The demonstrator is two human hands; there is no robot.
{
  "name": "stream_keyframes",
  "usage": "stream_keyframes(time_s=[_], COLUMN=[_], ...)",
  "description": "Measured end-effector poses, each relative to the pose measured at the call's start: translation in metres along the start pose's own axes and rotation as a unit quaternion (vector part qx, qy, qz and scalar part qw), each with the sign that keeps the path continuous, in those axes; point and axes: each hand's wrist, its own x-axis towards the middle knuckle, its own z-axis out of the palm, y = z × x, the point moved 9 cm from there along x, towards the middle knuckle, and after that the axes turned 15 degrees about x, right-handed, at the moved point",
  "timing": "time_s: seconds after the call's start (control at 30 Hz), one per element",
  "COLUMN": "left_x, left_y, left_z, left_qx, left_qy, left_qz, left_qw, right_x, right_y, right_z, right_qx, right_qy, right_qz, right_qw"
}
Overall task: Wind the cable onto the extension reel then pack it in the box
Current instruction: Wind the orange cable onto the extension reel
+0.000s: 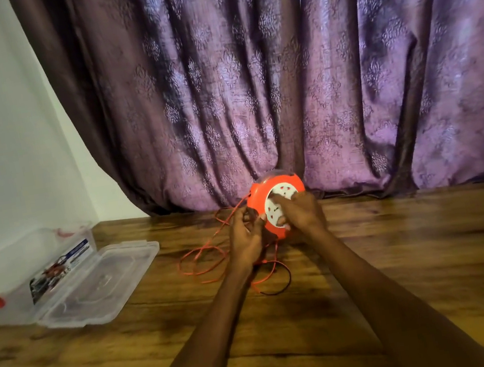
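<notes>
Winding was the step in hand: the orange extension reel (pixel 276 206) stood on edge on the wooden floor (pixel 404 253), just before the purple curtain (pixel 281 81). The right hand (pixel 301 213) lay over its white socket face, fingers closed on it. The left hand (pixel 244 238) was curled about the cable (pixel 201 258) beside the rim. Loose loops lay near; feeding them with steady tension would likely prevent tangles. The clear box (pixel 25 265) waited open, well apart to the left.
</notes>
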Motion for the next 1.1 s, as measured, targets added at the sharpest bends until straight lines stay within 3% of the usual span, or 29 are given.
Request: stream_keyframes(time_s=[0.07,0.17,0.27,0.33,0.37,0.43,0.5,0.57,0.67,0.73,0.8,0.87,0.9,1.0,1.1], left_x=[0.0,0.001,0.003,0.007,0.008,0.008,0.007,0.007,0.005,0.002,0.001,0.001,0.001,-0.003,-0.005], left_y=[0.001,0.001,-0.01,-0.02,-0.024,-0.031,-0.031,-0.029,-0.026,-0.024,-0.02,-0.015,-0.01,0.001,0.007], left_z=[-0.001,-0.004,-0.014,-0.02,-0.02,-0.018,-0.019,-0.021,-0.021,-0.017,-0.016,-0.014,-0.013,-0.008,-0.008], left_qx=[0.006,0.018,-0.03,-0.084,-0.111,-0.153,-0.177,-0.174,-0.149,-0.136,-0.122,-0.106,-0.094,-0.061,-0.056], left_qy=[0.008,0.017,0.026,0.021,0.009,-0.017,-0.036,-0.053,-0.076,-0.087,-0.082,-0.064,-0.055,-0.029,-0.001], left_qz=[0.004,0.01,-0.037,-0.084,-0.11,-0.153,-0.165,-0.158,-0.15,-0.142,-0.125,-0.102,-0.087,-0.049,-0.033], left_qw=[1.0,1.0,0.999,0.993,0.988,0.976,0.97,0.971,0.975,0.977,0.981,0.987,0.99,0.997,0.998], right_x=[0.0,-0.001,0.002,0.005,0.003,-0.015,-0.033,-0.04,-0.043,-0.047,-0.051,-0.048,-0.041,-0.019,-0.007], right_y=[0.017,0.027,0.02,0.005,-0.009,-0.034,-0.038,-0.04,-0.039,-0.038,-0.04,-0.043,-0.044,-0.05,-0.034], right_z=[0.007,0.01,0.004,-0.005,-0.008,0.002,0.023,0.035,0.045,0.048,0.049,0.048,0.045,0.023,0.007], right_qx=[0.18,0.234,0.121,-0.034,-0.128,-0.269,-0.375,-0.452,-0.539,-0.581,-0.6,-0.609,-0.607,-0.502,-0.215], right_qy=[0.001,0.003,-0.036,-0.043,-0.029,-0.051,-0.129,-0.184,-0.23,-0.218,-0.183,-0.147,-0.131,-0.045,-0.031], right_qz=[0.088,0.104,0.034,-0.079,-0.174,-0.39,-0.516,-0.542,-0.537,-0.555,-0.57,-0.545,-0.506,-0.343,-0.109], right_qw=[0.98,0.967,0.991,0.995,0.976,0.879,0.76,0.684,0.607,0.555,0.53,0.557,0.599,0.793,0.97])
